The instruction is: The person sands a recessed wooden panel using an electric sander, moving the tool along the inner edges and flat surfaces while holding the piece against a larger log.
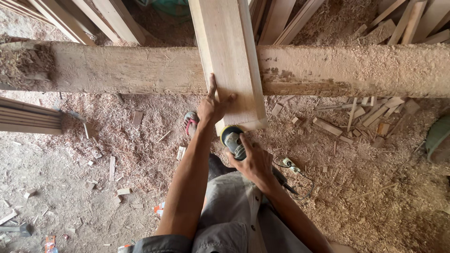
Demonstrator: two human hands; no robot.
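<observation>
A pale wooden plank lies across a thick rough beam, its near end jutting toward me. My left hand rests flat on the plank's near left edge, fingers spread. My right hand grips a small power sander with a yellow rim, held against the plank's near end. The sander's body is mostly hidden under my palm, and its cord trails to the right over the sawdust.
Sawdust and wood offcuts cover the ground. Stacked planks lie at the left, more boards at the top. My sandalled foot stands below the beam. A dark green object sits at the right edge.
</observation>
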